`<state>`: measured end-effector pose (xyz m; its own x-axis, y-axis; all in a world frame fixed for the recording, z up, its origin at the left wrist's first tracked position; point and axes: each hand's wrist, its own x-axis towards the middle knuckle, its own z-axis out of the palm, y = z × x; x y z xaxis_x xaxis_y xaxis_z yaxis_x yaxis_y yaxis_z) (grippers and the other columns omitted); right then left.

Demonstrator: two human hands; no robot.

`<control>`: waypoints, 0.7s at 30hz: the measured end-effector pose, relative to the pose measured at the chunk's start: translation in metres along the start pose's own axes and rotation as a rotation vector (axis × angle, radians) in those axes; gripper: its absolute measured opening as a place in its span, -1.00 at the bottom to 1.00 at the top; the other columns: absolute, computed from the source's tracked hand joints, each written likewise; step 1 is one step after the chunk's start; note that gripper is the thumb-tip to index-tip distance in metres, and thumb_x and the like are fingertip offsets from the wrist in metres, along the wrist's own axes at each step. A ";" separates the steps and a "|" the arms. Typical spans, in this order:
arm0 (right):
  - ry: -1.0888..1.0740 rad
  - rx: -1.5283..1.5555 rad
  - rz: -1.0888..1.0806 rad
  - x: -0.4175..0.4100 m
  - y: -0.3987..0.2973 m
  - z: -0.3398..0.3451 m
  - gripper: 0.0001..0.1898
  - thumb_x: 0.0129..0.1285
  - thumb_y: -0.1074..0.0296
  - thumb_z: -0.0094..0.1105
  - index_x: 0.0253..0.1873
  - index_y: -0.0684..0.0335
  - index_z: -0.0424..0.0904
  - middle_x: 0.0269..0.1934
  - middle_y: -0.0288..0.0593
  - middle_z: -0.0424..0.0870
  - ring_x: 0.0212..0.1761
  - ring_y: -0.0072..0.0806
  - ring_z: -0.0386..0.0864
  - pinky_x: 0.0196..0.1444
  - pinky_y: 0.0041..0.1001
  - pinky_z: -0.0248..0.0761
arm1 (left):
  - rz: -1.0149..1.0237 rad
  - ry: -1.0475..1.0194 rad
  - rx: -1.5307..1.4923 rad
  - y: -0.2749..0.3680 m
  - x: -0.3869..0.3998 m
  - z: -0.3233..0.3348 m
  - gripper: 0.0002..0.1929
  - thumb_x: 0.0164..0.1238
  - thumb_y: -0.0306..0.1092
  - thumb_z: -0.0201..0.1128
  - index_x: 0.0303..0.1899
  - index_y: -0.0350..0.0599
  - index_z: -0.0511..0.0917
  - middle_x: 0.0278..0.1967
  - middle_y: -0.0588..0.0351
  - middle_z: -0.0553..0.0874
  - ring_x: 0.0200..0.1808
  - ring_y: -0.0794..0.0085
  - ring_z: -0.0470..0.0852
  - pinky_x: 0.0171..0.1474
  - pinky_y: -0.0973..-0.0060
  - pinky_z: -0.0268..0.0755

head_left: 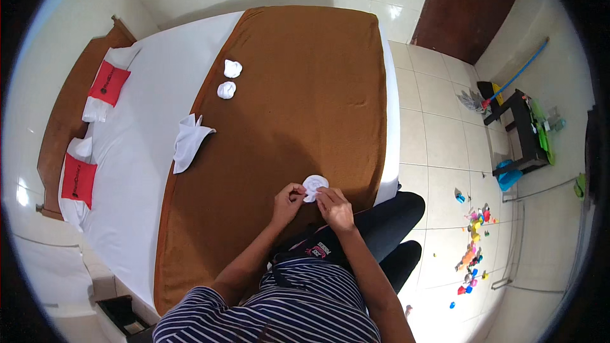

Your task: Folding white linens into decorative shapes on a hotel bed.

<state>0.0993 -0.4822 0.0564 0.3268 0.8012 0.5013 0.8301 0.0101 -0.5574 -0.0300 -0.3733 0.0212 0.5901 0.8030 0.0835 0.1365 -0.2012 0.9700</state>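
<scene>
A small white cloth [315,185], coiled into a round rosette, is between my hands just above the brown blanket [286,119]. My right hand [336,207] pinches its lower right edge with thumb and forefinger. On the other side, the curled fingertips of my left hand [289,202] are at the cloth's left edge and seem to pinch it. Farther up the blanket lie two more bundled white cloths, one [233,68] just above the other [226,90]. Left of my hands, a folded white cloth with pointed tips [191,143] rests at the blanket's edge.
The bed has a white sheet [138,105], red cushions [109,83] and a wooden headboard [71,109]. To the right, colourful toys [472,252] are strewn over the tiled floor [443,200]. A mop [517,71] leans near a dark table [524,128].
</scene>
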 end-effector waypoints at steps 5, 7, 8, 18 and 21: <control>-0.020 -0.078 -0.032 -0.003 -0.003 -0.002 -0.84 0.00 0.46 0.32 -0.27 0.21 0.58 -0.22 -0.25 0.63 -0.15 -0.25 0.58 -0.16 -0.35 0.52 | -0.459 -0.061 -0.033 0.016 0.013 -0.001 -0.81 0.21 -0.37 0.36 -0.36 -0.32 0.58 -0.48 0.11 0.67 -0.48 0.55 0.66 -0.39 0.66 0.57; -0.029 -0.079 -0.018 -0.003 -0.002 -0.001 -0.85 0.02 0.46 0.31 -0.27 0.20 0.58 -0.24 -0.25 0.62 -0.17 -0.25 0.58 -0.18 -0.34 0.52 | -0.513 -0.091 -0.065 0.018 0.016 0.003 -0.79 0.21 -0.35 0.37 -0.40 -0.33 0.58 -0.51 0.11 0.68 -0.53 0.53 0.66 -0.43 0.66 0.56; -0.028 -0.051 0.013 -0.003 0.001 0.000 -0.87 0.03 0.44 0.30 -0.28 0.19 0.58 -0.27 -0.25 0.62 -0.19 -0.25 0.58 -0.19 -0.33 0.51 | -0.568 -0.123 -0.097 0.018 0.016 0.004 -0.77 0.21 -0.34 0.37 -0.44 -0.34 0.58 -0.53 0.10 0.68 -0.57 0.51 0.67 -0.46 0.65 0.56; -0.088 -0.071 0.267 0.001 0.000 0.009 -0.86 0.03 0.29 0.33 -0.36 0.12 0.55 -0.35 -0.22 0.56 -0.28 -0.21 0.58 -0.30 -0.25 0.49 | -0.430 -0.187 -0.089 -0.013 0.009 0.002 -0.85 0.23 -0.45 0.26 -0.47 -0.32 0.59 -0.54 0.07 0.70 -0.53 0.50 0.71 -0.48 0.61 0.51; -0.121 -0.100 0.384 0.003 -0.002 0.013 -0.84 -0.01 0.30 0.35 -0.40 0.11 0.53 -0.35 -0.21 0.56 -0.28 -0.20 0.58 -0.30 -0.23 0.49 | -0.365 -0.172 0.033 -0.006 0.006 0.004 -0.87 0.23 -0.47 0.23 -0.46 -0.30 0.59 -0.56 0.08 0.69 -0.52 0.50 0.71 -0.46 0.60 0.50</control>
<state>0.0934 -0.4719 0.0507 0.5708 0.8001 0.1843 0.6997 -0.3566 -0.6190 -0.0236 -0.3694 0.0146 0.6223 0.7199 -0.3075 0.3860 0.0595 0.9206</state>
